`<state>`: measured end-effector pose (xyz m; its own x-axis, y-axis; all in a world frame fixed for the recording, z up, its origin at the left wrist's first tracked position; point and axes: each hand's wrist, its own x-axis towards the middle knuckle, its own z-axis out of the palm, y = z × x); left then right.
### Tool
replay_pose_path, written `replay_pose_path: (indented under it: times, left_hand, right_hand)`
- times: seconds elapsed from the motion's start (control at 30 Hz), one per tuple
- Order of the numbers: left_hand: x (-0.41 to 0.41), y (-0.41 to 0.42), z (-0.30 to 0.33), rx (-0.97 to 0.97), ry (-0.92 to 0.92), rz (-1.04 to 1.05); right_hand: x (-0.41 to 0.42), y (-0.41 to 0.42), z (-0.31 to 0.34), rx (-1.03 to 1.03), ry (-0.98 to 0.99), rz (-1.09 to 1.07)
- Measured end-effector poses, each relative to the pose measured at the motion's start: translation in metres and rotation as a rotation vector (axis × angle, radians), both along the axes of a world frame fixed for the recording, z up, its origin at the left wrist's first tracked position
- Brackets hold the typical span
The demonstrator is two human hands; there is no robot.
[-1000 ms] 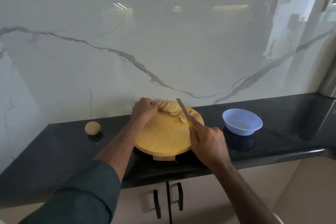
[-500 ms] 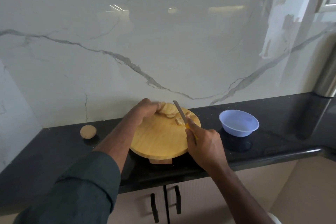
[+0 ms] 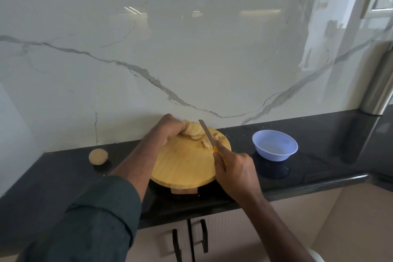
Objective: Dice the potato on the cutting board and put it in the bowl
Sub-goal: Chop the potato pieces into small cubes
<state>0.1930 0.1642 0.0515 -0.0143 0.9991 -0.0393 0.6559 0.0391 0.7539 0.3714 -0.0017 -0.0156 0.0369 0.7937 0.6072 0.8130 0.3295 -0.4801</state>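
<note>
A round wooden cutting board (image 3: 187, 166) rests on the black counter. At its far edge lies a row of pale potato slices (image 3: 194, 130), and my left hand (image 3: 169, 127) is closed over their left end. My right hand (image 3: 236, 171) grips a knife (image 3: 206, 133) by its yellow handle; the blade points away from me, just right of the slices. A few small cut potato pieces (image 3: 205, 143) lie beside the blade. The light blue bowl (image 3: 274, 144) stands to the right of the board and looks empty.
A whole unpeeled potato (image 3: 98, 156) sits on the black counter (image 3: 63, 178) to the left of the board. A marble wall rises right behind the board. A metal cylinder (image 3: 380, 87) stands at the far right. Cabinet doors with black handles (image 3: 189, 238) are below the counter edge.
The knife blade has shifted a little along the slices and my left hand stays on the potato. The view has drifted slightly; board, bowl and whole potato have not moved.
</note>
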Motion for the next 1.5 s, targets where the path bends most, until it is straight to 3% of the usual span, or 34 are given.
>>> replay_pose_path:
  times: [0.43,0.8,1.0,1.23,1.37,1.5]
  left_hand:
    - [0.000,0.001,0.002,-0.023,0.018,-0.038]
    - [-0.007,-0.016,-0.004,0.167,-0.113,-0.005]
    - [-0.023,-0.055,-0.006,0.376,-0.028,-0.104]
    - [-0.045,-0.103,-0.015,0.355,0.296,-0.282]
    - [-0.046,-0.105,-0.016,0.327,0.304,-0.355]
    - [-0.047,-0.102,-0.022,0.352,0.181,-0.321]
  right_hand:
    - [0.001,0.001,-0.002,-0.005,-0.010,-0.007]
    - [0.000,0.000,0.001,-0.002,-0.007,0.003]
    - [0.001,-0.002,0.004,0.013,-0.004,-0.013]
    - [-0.004,-0.009,0.011,-0.006,-0.027,-0.046]
    - [-0.014,-0.021,0.018,-0.039,-0.096,-0.063]
    - [-0.034,-0.033,0.031,-0.134,-0.155,-0.040]
